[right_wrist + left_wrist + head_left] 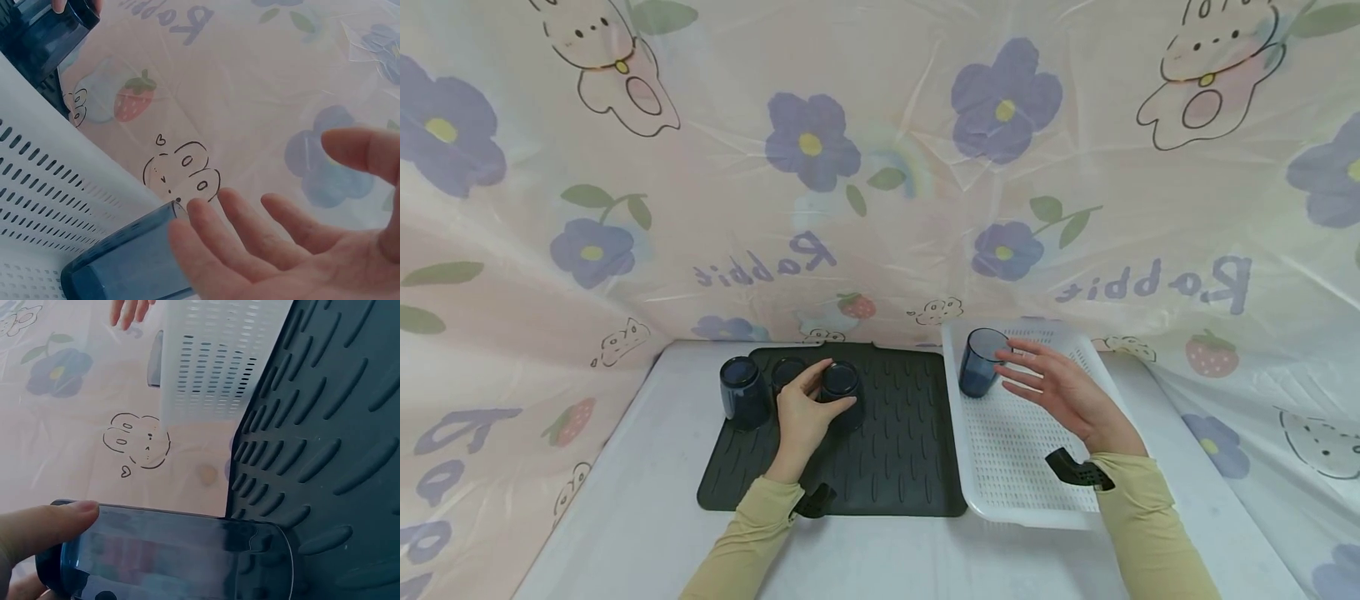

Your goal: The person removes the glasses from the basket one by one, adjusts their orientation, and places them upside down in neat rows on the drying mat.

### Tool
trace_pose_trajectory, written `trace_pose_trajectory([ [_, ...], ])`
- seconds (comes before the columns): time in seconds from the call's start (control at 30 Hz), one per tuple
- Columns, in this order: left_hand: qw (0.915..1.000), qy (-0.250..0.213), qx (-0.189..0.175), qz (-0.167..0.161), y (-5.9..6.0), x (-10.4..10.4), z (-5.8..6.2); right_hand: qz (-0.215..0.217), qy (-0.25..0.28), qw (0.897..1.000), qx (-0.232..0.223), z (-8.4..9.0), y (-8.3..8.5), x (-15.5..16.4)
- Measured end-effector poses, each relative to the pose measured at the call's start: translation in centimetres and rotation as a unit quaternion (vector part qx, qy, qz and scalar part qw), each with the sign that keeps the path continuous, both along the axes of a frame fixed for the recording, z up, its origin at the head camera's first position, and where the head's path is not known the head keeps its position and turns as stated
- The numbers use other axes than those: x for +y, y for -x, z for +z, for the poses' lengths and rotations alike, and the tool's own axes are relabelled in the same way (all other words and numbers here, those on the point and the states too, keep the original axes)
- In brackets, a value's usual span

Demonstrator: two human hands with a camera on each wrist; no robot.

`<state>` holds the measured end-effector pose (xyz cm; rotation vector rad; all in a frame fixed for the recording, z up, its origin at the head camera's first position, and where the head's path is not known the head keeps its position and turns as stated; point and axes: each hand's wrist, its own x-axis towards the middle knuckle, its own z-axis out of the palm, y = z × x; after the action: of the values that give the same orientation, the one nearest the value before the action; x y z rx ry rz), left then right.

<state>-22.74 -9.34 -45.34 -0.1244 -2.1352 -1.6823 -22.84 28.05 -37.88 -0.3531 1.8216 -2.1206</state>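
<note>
My left hand [805, 417] holds a dark blue glass [841, 385] near its base, thumb on one side and fingers on the other. In the left wrist view that glass [181, 550] has its open rim toward the ribbed black drying mat [902, 450]. Two more blue glasses, one at the mat's left edge [745, 392] and one partly hidden behind my hand [786, 372], are also upside down. My right hand [1063, 392] is spread with fingers extended, fingertips right at the rim of another blue glass [981, 362], which stands mouth up in the white basket [1000, 492].
The perforated basket sits against the mat's right side. Both rest on a white table [880, 550]. A patterned plastic sheet [895, 233] with flowers and rabbits rises behind the table and along its sides. Dark straps [1078, 469] circle both wrists.
</note>
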Motion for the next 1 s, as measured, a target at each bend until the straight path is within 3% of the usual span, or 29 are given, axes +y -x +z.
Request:
trace_pose_trajectory([
  [0.7,0.9996,0.01,-0.006,0.026,0.15,0.27,-0.48,0.007,0.002,1.0,0.009,-0.26,0.23,0.08],
  [1.0,0.9996,0.028,0.01,0.004,0.2,0.14,-0.45,0.004,0.001,1.0,0.004,-0.1,0.36,-0.03],
])
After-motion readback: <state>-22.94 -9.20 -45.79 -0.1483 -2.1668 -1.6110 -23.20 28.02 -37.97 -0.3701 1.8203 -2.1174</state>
